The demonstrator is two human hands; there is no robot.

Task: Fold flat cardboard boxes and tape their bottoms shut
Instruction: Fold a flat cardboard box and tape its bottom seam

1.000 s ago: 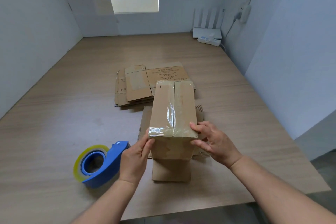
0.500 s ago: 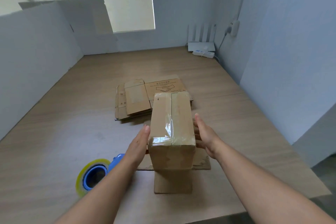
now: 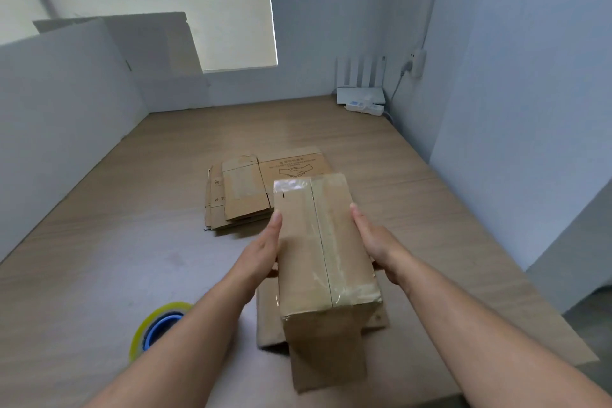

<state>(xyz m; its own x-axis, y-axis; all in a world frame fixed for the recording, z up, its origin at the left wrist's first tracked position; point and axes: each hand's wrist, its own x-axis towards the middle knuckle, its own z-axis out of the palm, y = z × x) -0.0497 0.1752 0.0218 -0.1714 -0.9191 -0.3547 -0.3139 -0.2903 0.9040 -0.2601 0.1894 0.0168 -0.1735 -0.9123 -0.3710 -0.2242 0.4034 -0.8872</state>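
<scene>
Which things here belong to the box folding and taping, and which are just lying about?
Job: taped box, pressed between left hand and right hand; stack of flat boxes; tape dispenser.
Lying about: router; power strip; wall plug.

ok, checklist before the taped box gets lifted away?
1. Centre seam of the cardboard box covered by clear tape: ok.
2. Tape wrapped down the far end: cannot tell.
3. left hand and right hand flat on opposite sides: ok.
4. tape dispenser clear of the box, left on the table: ok.
5. stack of flat boxes out of the way, behind: ok.
6. flat cardboard underneath is attached to the box: cannot tell.
</scene>
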